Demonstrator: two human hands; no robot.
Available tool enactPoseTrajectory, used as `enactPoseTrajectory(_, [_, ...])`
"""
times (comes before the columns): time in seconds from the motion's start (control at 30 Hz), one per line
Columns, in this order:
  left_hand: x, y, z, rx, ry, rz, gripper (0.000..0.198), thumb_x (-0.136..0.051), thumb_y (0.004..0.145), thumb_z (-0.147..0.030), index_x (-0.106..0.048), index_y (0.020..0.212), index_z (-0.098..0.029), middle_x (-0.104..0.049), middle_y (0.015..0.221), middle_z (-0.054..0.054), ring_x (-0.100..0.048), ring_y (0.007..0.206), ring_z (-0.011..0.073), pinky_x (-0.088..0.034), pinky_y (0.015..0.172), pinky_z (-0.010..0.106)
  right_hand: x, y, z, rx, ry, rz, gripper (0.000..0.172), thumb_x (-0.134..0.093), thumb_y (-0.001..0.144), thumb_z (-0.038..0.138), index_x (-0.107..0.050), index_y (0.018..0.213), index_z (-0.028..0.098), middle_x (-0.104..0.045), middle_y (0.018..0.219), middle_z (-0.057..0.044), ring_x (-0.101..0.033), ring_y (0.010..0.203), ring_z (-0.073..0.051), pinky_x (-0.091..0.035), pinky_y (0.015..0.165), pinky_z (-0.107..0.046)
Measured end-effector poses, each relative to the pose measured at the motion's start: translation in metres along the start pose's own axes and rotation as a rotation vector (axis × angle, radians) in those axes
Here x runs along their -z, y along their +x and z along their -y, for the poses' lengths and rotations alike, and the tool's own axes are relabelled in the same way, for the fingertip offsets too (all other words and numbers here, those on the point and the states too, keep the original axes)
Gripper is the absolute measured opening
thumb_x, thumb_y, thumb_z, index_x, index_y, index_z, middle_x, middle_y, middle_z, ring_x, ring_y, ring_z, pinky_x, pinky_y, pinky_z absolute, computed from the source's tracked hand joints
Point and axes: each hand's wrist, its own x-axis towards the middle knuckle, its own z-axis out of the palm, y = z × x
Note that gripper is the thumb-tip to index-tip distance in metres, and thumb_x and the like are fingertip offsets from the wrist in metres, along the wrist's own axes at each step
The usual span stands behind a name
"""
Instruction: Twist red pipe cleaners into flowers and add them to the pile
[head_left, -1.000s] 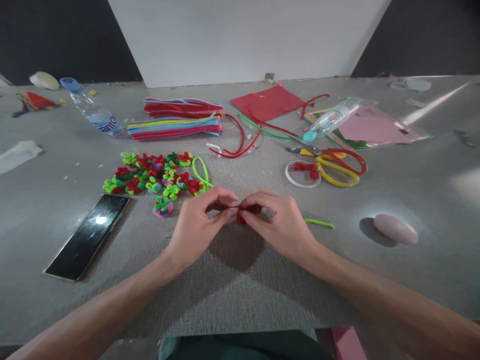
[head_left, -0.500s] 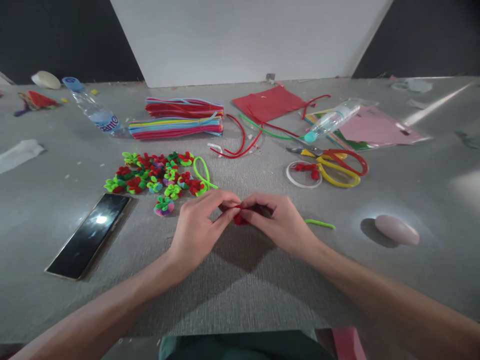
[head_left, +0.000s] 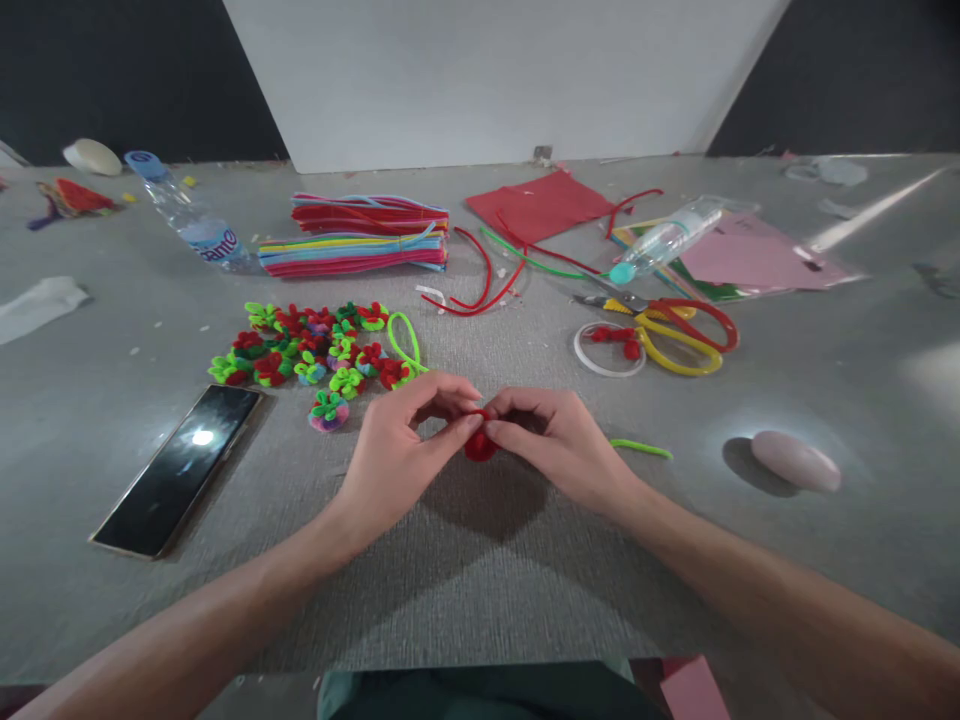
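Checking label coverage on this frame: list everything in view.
small red fuzzy pipe-cleaner piece: one, red, pinched between both hands
small pipe-cleaner flowers: about a dozen, red and green, left of hands
black smartphone: one, black, near left
multicoloured pipe-cleaner bundles: two, mixed colours, far centre
clear plastic water bottle: one, clear, lying far left
scissors with red and yellow handles: one, right of centre
clear squeeze bottle with teal cap: one, behind scissors
red felt sheet: one, far centre
pink oval pebble-like object: one, right
left hand: one, grip shut on red piece
right hand: one, same grip
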Motion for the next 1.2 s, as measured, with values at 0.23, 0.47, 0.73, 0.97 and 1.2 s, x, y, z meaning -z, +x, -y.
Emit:
enactPoseTrajectory(0.23, [-0.0018, 0.0003, -0.0046, 0.038, -0.020, 0.028, 0.016, -0.070, 0.088, -0.013, -0.072, 0.102, -0.020, -0.075, 0.092, 0.002, -0.070, 0.085, 0.0154, -0.059, 0.081, 0.028, 0.0010, 0.0010, -0.0018, -0.009, 0.075, -0.041, 0.019, -0.069, 0.092, 0.035, -0.071, 0.084, 0.019, -0.073, 0.079, -0.001, -0.065, 0.073, -0.014, -0.053, 0.070, -0.028])
enactPoseTrajectory(0.47, [-0.0012, -0.0012, -0.0023, -0.001, 0.021, 0.043, 0.015, -0.066, 0.092, -0.012, -0.071, 0.103, -0.021, -0.073, 0.092, 0.001, -0.069, 0.086, 0.0137, -0.056, 0.082, 0.026, 0.0016, 0.0016, -0.0019, -0.004, 0.099, -0.033, 0.017, -0.068, 0.092, 0.032, -0.071, 0.084, 0.019, -0.072, 0.078, 0.000, -0.064, 0.072, -0.013, -0.052, 0.070, -0.027])
enactPoseTrajectory(0.73, [0.0015, 0.0012, -0.0056, 0.094, -0.141, 0.089, 0.027, -0.068, 0.092, -0.014, -0.057, 0.116, -0.023, -0.069, 0.084, -0.002, -0.067, 0.078, 0.0134, -0.054, 0.076, 0.026, 0.0039, 0.0023, -0.0014, 0.062, 0.169, 0.004, 0.019, -0.071, 0.091, 0.026, -0.072, 0.109, 0.019, -0.075, 0.092, -0.002, -0.070, 0.081, -0.014, -0.057, 0.074, -0.027])
enactPoseTrajectory(0.97, [0.0044, 0.0045, -0.0025, 0.153, -0.305, 0.122, 0.033, -0.068, 0.093, -0.018, -0.049, 0.119, -0.025, -0.066, 0.084, -0.003, -0.063, 0.075, 0.0132, -0.051, 0.069, 0.025, 0.0085, 0.0032, -0.0018, 0.077, 0.148, 0.020, 0.018, -0.076, 0.094, 0.033, -0.077, 0.106, 0.020, -0.080, 0.098, -0.004, -0.076, 0.091, -0.017, -0.062, 0.084, -0.031])
enactPoseTrajectory(1.2, [0.0042, 0.0048, -0.0039, 0.161, -0.314, 0.135, 0.031, -0.067, 0.093, -0.017, -0.051, 0.118, -0.025, -0.063, 0.084, -0.003, -0.060, 0.074, 0.0124, -0.051, 0.069, 0.024, 0.0074, 0.0032, -0.0035, 0.078, 0.144, 0.003, 0.014, -0.078, 0.092, 0.028, -0.076, 0.103, 0.019, -0.080, 0.095, -0.003, -0.075, 0.085, -0.015, -0.061, 0.080, -0.028])
